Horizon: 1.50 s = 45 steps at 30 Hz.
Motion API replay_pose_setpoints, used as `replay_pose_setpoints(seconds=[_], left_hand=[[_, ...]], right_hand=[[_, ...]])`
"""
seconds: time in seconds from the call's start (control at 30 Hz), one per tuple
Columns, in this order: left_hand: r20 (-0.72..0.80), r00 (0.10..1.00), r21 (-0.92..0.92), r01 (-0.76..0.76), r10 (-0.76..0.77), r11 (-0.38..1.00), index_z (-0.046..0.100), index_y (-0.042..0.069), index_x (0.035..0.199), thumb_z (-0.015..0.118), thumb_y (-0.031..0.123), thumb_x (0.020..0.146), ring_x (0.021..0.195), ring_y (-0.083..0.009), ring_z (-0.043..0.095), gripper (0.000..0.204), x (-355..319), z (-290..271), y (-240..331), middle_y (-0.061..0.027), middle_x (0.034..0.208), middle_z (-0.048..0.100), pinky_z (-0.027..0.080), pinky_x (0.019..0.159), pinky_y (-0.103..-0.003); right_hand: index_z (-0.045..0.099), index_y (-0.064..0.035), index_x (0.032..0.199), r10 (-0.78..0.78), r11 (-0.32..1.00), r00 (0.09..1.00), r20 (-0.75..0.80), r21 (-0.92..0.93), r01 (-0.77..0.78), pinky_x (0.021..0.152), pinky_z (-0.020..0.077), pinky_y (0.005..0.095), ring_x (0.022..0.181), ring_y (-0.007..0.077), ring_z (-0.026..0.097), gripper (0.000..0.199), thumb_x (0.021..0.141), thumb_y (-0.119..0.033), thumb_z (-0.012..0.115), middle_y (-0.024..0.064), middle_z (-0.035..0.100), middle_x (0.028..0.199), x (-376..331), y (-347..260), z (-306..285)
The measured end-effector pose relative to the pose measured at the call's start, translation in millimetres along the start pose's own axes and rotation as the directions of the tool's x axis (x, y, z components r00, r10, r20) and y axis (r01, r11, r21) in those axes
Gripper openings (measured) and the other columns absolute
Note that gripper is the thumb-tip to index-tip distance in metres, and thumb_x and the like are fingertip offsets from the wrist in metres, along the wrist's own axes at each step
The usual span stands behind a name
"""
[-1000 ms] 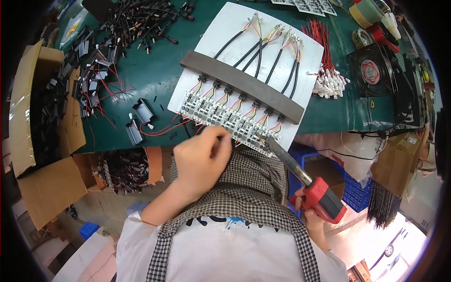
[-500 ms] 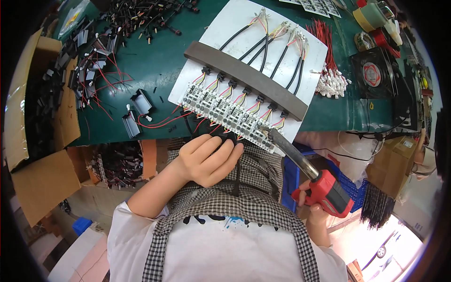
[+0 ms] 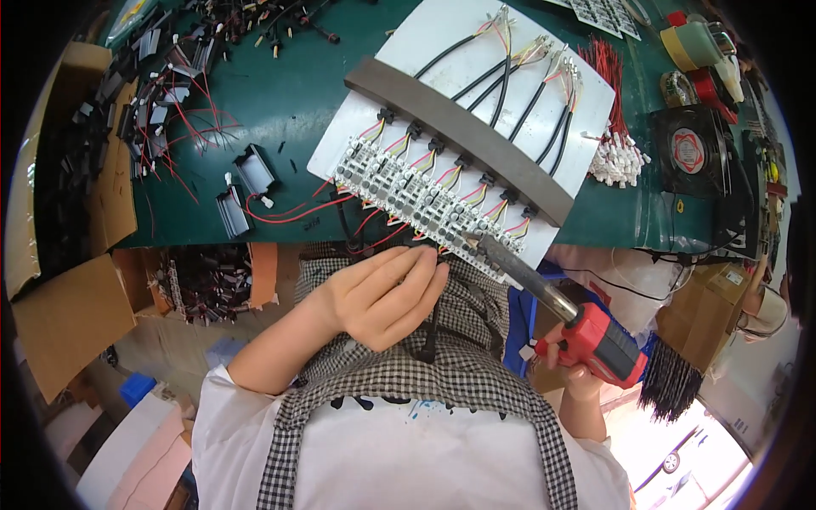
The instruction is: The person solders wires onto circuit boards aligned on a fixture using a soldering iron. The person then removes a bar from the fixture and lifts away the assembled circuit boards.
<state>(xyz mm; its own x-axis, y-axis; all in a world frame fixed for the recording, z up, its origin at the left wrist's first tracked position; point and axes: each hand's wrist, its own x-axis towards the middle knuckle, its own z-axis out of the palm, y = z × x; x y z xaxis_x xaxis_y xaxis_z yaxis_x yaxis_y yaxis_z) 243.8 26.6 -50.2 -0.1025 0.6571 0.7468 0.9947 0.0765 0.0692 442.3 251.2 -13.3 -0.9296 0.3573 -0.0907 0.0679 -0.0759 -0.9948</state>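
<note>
A strip of joined white circuit boards [image 3: 425,208] lies aslant on a white plate [image 3: 467,64] at the table's near edge. My right hand [image 3: 574,365] grips a red and black soldering gun [image 3: 605,347], its dark tip reaching the right part of the strip. My left hand [image 3: 387,297] is at the strip's near edge, thumb and fingers pinched on a cable's thin coloured wires; its fingers partly hide the wires. Across the plate lies a dark brown bar [image 3: 463,140], with black cables [image 3: 529,110] passing under it to the boards. Red wires [image 3: 293,212] trail from the strip's left end.
Two small black housings [image 3: 242,191] lie left of the plate, near a pile of similar parts [image 3: 161,110]. Red wires with white connectors [image 3: 618,157], a black fan [image 3: 693,153] and tape rolls [image 3: 697,47] stand right. Cardboard boxes [image 3: 76,340] border the left.
The view has shifted slightly. My left fingers have drawn closer together at the strip's near edge. The soldering tip sits a little further left along the boards.
</note>
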Motion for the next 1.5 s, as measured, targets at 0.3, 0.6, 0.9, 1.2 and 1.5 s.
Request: replay_pose_setpoints(seconds=[0.3, 0.6, 0.9, 1.2, 1.5], left_hand=[[-0.058, 0.995, -0.006, 0.086, -0.087, 0.996, 0.067, -0.008, 0.084, 0.07, 0.001, 0.068, 0.076, -0.028, 0.067, 0.018, 4, 3, 5, -0.0176, 0.085, 0.066, 0.059, 0.063, -0.034], [-0.105, 0.986, 0.021, 0.132, -0.129, 0.991, 0.066, -0.005, 0.077, 0.069, 0.0, 0.069, 0.076, -0.0246, 0.065, 0.01, 5, 7, 7, -0.0136, 0.082, 0.064, 0.058, 0.062, -0.031], [-0.124, 0.98, 0.023, 0.162, -0.158, 0.987, 0.067, -0.004, 0.076, 0.07, 0.001, 0.069, 0.074, -0.0235, 0.065, 0.01, 5, 10, 8, -0.0125, 0.08, 0.064, 0.058, 0.06, -0.03], [-0.127, 0.973, -0.011, 0.194, -0.194, 0.981, 0.066, -0.004, 0.076, 0.07, 0.001, 0.066, 0.073, -0.0234, 0.065, 0.012, 6, 9, 9, -0.0125, 0.078, 0.064, 0.057, 0.059, -0.029], [-0.131, 0.972, 0.007, 0.199, -0.197, 0.98, 0.066, -0.004, 0.077, 0.07, 0.002, 0.067, 0.073, -0.0229, 0.065, 0.012, 7, 10, 10, -0.0122, 0.079, 0.063, 0.057, 0.058, -0.028]], right_hand=[[0.063, 0.0035, 0.079, -0.046, 0.997, 0.997, 0.055, -0.064, 0.049, 0.054, 0.0481, 0.027, 0.057, 0.0161, 0.06, 0.048, 0.078, -0.043, 0.075, 0.0061, 0.062, 0.064, 1, 6, -3], [0.057, 0.0099, 0.117, -0.085, 0.981, 0.984, 0.158, -0.162, 0.11, 0.056, 0.0496, 0.0231, 0.056, 0.0127, 0.064, 0.066, 0.076, -0.038, 0.078, 0.0035, 0.066, 0.067, 2, 21, -18], [0.059, 0.0105, 0.112, -0.233, 0.895, 0.919, 0.319, -0.299, 0.331, 0.061, 0.052, 0.0262, 0.064, 0.0191, 0.068, 0.062, 0.07, -0.031, 0.08, 0.0102, 0.069, 0.08, 19, 20, -27], [0.06, 0.0106, 0.111, -0.155, 0.937, 0.956, 0.248, -0.27, 0.222, 0.063, 0.0524, 0.0266, 0.067, 0.0204, 0.068, 0.063, 0.068, -0.031, 0.08, 0.0126, 0.069, 0.084, 6, 21, -37], [0.06, 0.0101, 0.111, -0.242, 0.883, 0.922, 0.303, -0.325, 0.339, 0.06, 0.0504, 0.0235, 0.062, 0.0151, 0.065, 0.063, 0.07, -0.033, 0.08, 0.0072, 0.067, 0.074, 19, 21, -28]])
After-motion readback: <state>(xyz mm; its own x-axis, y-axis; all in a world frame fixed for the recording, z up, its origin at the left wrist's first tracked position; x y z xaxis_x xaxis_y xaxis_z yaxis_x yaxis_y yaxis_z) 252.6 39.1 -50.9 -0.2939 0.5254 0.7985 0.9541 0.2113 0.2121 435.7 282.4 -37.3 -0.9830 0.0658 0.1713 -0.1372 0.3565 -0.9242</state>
